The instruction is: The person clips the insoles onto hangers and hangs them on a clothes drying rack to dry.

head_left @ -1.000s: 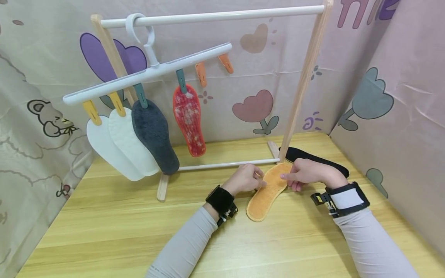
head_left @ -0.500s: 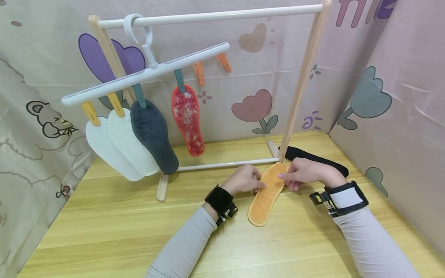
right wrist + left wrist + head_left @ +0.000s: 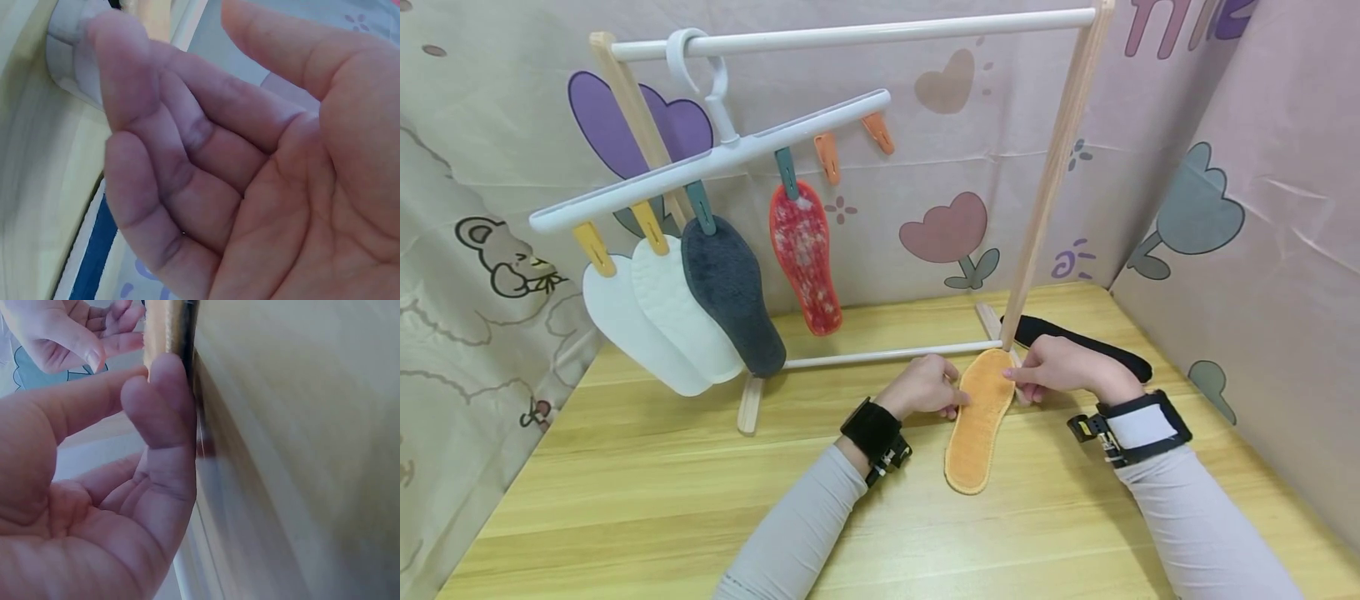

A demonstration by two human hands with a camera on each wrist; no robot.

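Observation:
An orange fuzzy insole [image 3: 981,421] lies at the right foot of the rack, long side towards me. My left hand [image 3: 921,387] pinches its left edge, thumb on top; in the left wrist view the fingertips [image 3: 169,372] meet at the insole's edge [image 3: 161,328], seen side-on. At the opposite edge is my right hand [image 3: 1060,367], its thumb over the insole's border. The right wrist view shows that palm [image 3: 281,187] with loosely bent fingers and the thumb held apart, nothing between them.
A white hanger [image 3: 737,152] hangs tilted from the rack's top bar [image 3: 887,35]. Clipped to it are two white insoles [image 3: 640,325], a dark grey one [image 3: 726,283] and a red one [image 3: 808,267]. Two orange clips [image 3: 827,158] hold nothing. A black insole [image 3: 1086,346] lies behind the right hand.
The orange insole has turned straighter, its near end swinging right and towards me. Its far end has shifted left, away from the right palm. Both hands have moved only slightly.

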